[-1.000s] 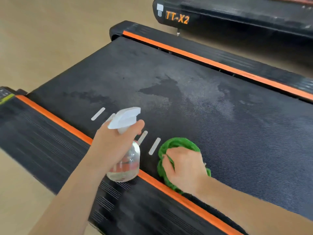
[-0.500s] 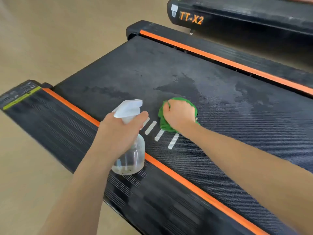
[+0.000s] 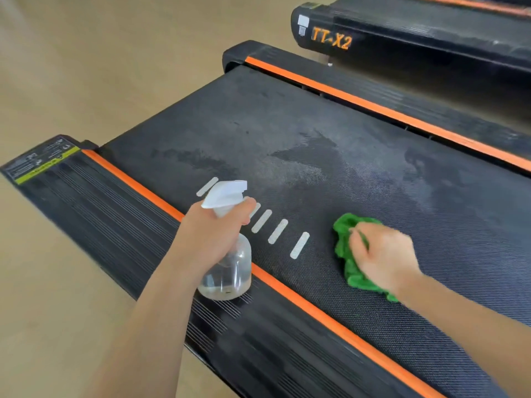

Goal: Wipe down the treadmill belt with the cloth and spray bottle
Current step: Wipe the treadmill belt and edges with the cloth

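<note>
The black treadmill belt (image 3: 330, 139) runs diagonally across the view, with wet patches in its middle and several white dashes near its near edge. My left hand (image 3: 209, 237) grips a clear spray bottle (image 3: 227, 271) with a white trigger head, held upright over the near orange-striped side rail (image 3: 316, 311). My right hand (image 3: 382, 257) grips a bunched green cloth (image 3: 344, 242) and presses it on the belt, to the right of the dashes. Part of the cloth is hidden under my hand.
The far side rail (image 3: 402, 116) also carries an orange stripe. A second treadmill marked TT-X2 (image 3: 330, 40) stands behind it at the upper right. Tan floor (image 3: 100, 67) lies to the left, beyond the belt's end and the rail's label.
My right hand has swept the green cloth from the near edge up onto the belt and then back toward me and to the right. The left hand keeps holding the bottle.
</note>
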`<control>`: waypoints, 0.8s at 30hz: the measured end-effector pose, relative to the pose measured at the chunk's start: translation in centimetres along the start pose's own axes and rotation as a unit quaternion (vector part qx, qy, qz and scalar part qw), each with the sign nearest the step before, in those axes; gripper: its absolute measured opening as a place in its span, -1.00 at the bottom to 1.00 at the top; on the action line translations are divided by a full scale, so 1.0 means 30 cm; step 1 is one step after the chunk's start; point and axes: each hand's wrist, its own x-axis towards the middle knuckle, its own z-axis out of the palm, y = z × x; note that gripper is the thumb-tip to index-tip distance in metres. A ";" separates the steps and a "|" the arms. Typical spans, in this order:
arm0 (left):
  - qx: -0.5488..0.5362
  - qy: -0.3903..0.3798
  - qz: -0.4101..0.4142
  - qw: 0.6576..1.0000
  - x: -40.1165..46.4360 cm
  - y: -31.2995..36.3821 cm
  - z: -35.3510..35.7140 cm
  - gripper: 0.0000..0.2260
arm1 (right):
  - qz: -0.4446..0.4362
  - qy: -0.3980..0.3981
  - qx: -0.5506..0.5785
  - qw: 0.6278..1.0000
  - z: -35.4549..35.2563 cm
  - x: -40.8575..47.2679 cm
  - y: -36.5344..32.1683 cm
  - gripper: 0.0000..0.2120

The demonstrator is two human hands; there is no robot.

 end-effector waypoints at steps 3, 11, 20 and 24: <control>0.043 -0.063 -0.004 0.997 -0.013 0.003 0.022 -0.78 | 0.156 0.007 -0.007 0.988 0.013 0.058 0.034 -0.64; 0.132 -0.125 -0.011 0.983 -0.031 0.002 0.087 -0.67 | 0.177 0.022 -0.010 0.984 0.020 0.052 0.022 -0.63; 0.098 -0.046 -0.032 0.994 -0.028 -0.011 0.050 -0.70 | 0.172 0.029 -0.017 0.984 0.022 0.047 0.021 -0.64; 0.065 0.015 -0.054 0.996 -0.031 -0.015 0.015 -0.68 | 0.171 0.034 -0.017 0.985 0.024 0.045 0.022 -0.63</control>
